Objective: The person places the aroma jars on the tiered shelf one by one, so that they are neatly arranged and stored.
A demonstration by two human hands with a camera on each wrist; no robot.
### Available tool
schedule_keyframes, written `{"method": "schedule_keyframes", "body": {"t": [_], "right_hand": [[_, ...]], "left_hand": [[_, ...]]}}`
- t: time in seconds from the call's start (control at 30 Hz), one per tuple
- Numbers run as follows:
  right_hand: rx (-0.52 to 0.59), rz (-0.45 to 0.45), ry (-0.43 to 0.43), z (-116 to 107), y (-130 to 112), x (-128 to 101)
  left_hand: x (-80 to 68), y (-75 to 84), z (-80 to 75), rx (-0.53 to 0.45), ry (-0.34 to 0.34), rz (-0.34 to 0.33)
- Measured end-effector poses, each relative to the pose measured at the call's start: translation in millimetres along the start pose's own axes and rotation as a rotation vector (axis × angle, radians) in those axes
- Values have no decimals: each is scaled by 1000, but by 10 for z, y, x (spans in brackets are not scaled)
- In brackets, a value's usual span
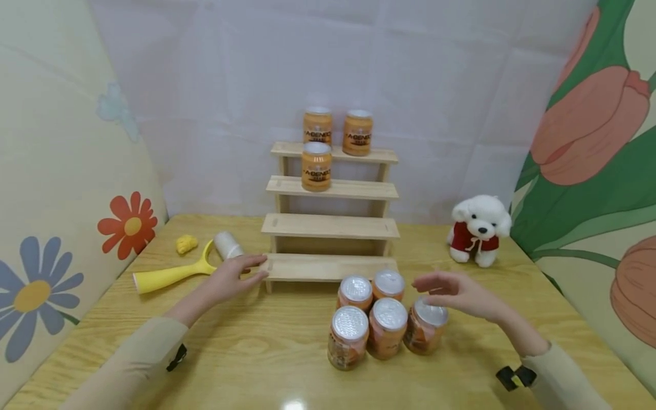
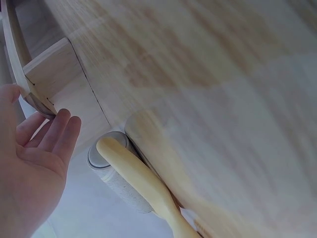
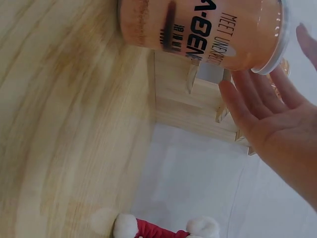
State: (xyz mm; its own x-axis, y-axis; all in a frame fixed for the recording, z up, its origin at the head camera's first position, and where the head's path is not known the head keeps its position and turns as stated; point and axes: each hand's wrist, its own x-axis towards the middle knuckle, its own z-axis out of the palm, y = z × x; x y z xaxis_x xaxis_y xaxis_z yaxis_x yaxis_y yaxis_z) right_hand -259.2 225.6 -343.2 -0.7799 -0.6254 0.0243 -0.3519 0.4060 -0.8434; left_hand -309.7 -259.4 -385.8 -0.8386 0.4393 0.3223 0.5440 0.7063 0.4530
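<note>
right hand (image 1: 456,293) spread, held over rightmost can (image 1: 425,326) of cluster near tabletop front edge | left hand (image 1: 233,277) flat, stand (image 1: 328,266) corner touched | risk: neighbouring cans (image 1: 370,319) knocked if can is clipped

a staged home-like corner: a wooden tabletop (image 1: 246,353) hemmed in by flower-printed fabric panels (image 1: 56,188) and a white sheet backdrop (image 1: 410,85), with a small stepped display shelf (image 1: 330,228) and a plush dog (image 1: 479,229).
</note>
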Motion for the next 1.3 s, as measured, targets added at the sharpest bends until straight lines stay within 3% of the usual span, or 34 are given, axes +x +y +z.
{"method": "schedule_keyframes", "body": {"t": [0.2, 0.33, 0.5, 0.8, 1.1, 1.2, 1.3], "right_hand": [[-39, 7, -141, 3, 10, -57], [-87, 26, -157, 2, 4, -62], [-134, 56, -95, -3, 21, -37], [-223, 52, 106, -24, 101, 36], [-236, 235, 316, 55, 90, 124], [-230, 221, 320, 64, 93, 109], [-221, 161, 258, 32, 136, 56]], "left_hand": [[0, -10, -9, 0, 1, -4], [-5, -21, -7, 2, 2, 1], [-1, -29, -4, 3, -4, 0], [9, -14, -10, 9, -2, 3], [1, -13, 4, -2, 0, 10], [5, -6, 6, -3, -3, 4], [7, -6, 6, 1, -4, 3]]}}
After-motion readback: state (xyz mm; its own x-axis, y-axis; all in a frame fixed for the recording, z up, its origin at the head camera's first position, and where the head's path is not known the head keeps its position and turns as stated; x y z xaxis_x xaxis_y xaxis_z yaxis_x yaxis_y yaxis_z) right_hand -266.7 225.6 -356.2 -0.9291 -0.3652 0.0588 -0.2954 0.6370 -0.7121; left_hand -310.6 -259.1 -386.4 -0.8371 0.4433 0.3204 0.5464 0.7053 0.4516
